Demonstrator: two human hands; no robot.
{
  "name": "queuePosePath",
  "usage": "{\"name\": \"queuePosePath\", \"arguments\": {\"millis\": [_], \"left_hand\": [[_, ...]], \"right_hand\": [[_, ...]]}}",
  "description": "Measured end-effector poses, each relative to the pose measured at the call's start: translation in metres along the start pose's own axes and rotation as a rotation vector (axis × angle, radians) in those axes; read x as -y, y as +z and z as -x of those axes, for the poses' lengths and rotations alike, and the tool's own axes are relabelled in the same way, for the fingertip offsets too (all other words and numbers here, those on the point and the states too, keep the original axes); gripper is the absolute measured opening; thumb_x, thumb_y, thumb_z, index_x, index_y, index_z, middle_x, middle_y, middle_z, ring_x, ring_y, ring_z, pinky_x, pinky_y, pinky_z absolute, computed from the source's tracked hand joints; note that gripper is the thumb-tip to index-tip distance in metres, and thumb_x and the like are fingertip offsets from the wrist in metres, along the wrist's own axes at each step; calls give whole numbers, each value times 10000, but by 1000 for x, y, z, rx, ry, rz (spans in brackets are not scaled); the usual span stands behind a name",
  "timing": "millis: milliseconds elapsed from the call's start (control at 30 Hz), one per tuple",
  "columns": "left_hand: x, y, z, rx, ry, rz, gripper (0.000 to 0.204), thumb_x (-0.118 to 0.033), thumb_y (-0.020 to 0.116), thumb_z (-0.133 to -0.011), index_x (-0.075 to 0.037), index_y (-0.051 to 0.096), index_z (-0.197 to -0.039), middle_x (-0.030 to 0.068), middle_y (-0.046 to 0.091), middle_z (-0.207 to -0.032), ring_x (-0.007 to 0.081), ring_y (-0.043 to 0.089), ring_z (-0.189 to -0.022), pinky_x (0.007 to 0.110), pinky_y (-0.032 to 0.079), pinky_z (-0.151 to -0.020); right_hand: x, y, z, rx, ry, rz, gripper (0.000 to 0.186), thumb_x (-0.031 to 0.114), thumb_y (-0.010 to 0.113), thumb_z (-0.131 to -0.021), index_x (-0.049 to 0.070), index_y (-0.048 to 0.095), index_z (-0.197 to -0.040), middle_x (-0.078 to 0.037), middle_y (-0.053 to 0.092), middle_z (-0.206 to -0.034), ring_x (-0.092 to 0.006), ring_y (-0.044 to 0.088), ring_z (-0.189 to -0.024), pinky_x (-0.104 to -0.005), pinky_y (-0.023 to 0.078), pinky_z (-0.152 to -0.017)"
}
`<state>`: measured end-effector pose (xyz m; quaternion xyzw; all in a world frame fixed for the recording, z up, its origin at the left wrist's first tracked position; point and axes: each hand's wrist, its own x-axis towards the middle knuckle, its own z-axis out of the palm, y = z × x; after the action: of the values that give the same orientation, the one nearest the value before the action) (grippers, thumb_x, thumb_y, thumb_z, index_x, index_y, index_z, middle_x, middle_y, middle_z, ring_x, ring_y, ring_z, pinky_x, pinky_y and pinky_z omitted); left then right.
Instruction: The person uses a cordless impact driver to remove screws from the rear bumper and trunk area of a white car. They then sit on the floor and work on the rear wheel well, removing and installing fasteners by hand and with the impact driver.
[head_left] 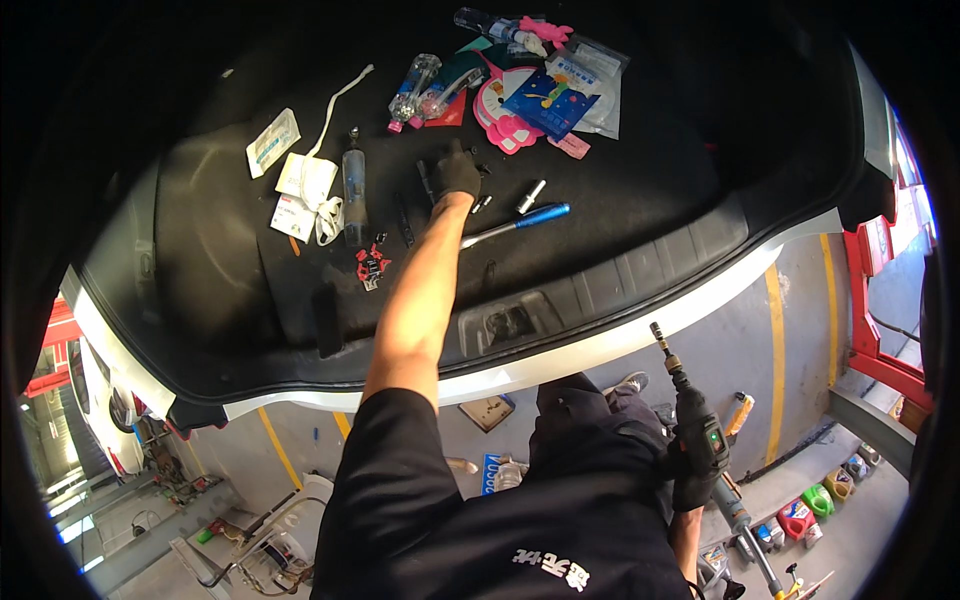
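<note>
Reaching into the open car trunk, my left hand [457, 175], in a black glove, is down among small dark pieces on the black trunk mat [620, 190]. Its fingers blend into the dark mat, so their grip is hidden. A blue-handled ratchet [540, 216] and a silver socket [532, 196] lie to the right of that hand. Low on the right, my black-gloved right hand [690, 488] is closed around a dark cordless impact driver [700, 430]. A long bit extension [664, 345] points up from the driver toward the trunk edge.
Bottles [413, 90], a pink toy bag [505, 110] and blue packets [555, 100] lie deeper in the trunk. Left are a slim bottle [354, 190], paper packs [305, 185] and red-black clips [371, 267]. The white bumper [590, 355] borders the opening. Jugs [797, 518] stand on the floor.
</note>
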<state>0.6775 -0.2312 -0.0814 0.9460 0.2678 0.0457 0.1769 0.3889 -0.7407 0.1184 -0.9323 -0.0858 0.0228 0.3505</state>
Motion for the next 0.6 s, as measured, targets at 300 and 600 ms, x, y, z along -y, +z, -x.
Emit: {"name": "queuePosePath", "arguments": {"millis": [300, 600], "left_hand": [[-33, 51, 21, -191, 235, -367, 313, -289, 575, -870, -70, 644, -1083, 151, 646, -1011, 303, 703, -752, 407, 571, -588], [27, 46, -32, -258, 189, -92, 219, -221, 591, -900, -56, 584, -1043, 239, 684, -1027, 404, 692, -912, 477, 564, -755]], "right_hand": [[6, -12, -9, 102, -3, -2, 336, 66, 647, -840, 54, 639, -1176, -160, 668, -1137, -335, 641, -1063, -393, 514, -915], [-14, -14, 6, -35, 177, -235, 260, 55, 694, -794, 3, 661, -1047, -175, 672, -1035, -319, 646, -920, -388, 507, -791]]}}
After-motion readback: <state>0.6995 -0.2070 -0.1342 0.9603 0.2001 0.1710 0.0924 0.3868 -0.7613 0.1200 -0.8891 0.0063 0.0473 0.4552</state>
